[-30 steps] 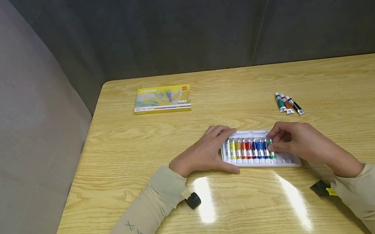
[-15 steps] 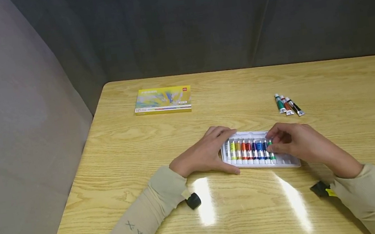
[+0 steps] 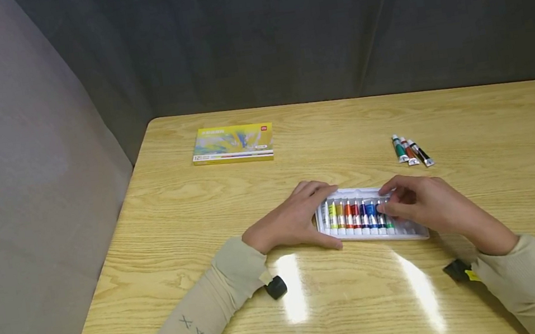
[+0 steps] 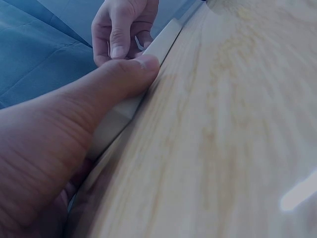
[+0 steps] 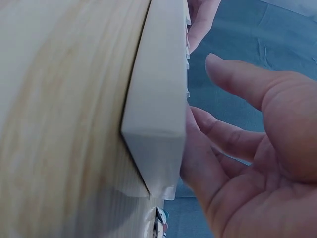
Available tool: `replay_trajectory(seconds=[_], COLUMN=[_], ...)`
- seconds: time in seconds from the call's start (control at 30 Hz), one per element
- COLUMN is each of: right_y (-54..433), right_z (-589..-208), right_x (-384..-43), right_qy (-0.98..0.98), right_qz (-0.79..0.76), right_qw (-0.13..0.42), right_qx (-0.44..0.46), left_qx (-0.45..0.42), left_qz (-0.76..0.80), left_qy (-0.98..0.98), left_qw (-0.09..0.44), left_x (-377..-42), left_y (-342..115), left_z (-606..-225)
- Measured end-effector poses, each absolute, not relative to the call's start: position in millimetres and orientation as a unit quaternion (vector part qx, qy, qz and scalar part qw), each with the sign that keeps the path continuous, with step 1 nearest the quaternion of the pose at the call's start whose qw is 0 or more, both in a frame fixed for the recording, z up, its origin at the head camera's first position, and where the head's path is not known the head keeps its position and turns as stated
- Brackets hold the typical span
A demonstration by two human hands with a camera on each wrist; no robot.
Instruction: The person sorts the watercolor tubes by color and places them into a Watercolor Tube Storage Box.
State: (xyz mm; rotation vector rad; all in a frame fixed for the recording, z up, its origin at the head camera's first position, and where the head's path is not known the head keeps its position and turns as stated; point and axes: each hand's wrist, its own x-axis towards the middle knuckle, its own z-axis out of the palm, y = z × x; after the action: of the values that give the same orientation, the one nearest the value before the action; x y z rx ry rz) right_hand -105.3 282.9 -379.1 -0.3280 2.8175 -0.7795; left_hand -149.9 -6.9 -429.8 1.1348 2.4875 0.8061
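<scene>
In the head view, a white plastic tray [image 3: 414, 233] lies flat on the table with a row of small paint tubes [image 3: 356, 216] in it, from pale and yellow through red to blue. My left hand [image 3: 295, 217] grips the tray's left end, thumb along the near side and fingers at the far side. Over the right part of the tray is my right hand [image 3: 424, 204], partly covering a green paint tube [image 3: 390, 226]. The right wrist view shows this hand's thumb [image 5: 242, 79] apart from its fingers, with nothing held between them.
Beyond the tray, three loose paint tubes [image 3: 411, 150], green, reddish-brown and black, lie together on the wooden table [image 3: 356, 302]. A yellow paint box [image 3: 232, 144] rests at the back left. A dark curtain [image 3: 250, 34] hangs behind the table.
My right thumb has moved slightly left and away from the green tube, over the dark blue one. The left hand and the tray stay in place.
</scene>
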Motion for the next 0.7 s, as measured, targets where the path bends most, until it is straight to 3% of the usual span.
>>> replay_trajectory(seconds=[0.7], right_y=[304], right_z=[-359], right_x=[-122], right_qy=[0.968], right_qz=[-0.236], right_qw=[0.065], right_qx=[-0.059], left_qx=[0.403], left_qz=[0.274], left_qy=[0.861], left_qw=[0.145], left_x=[-150], left_y=[-9], left_z=[-429])
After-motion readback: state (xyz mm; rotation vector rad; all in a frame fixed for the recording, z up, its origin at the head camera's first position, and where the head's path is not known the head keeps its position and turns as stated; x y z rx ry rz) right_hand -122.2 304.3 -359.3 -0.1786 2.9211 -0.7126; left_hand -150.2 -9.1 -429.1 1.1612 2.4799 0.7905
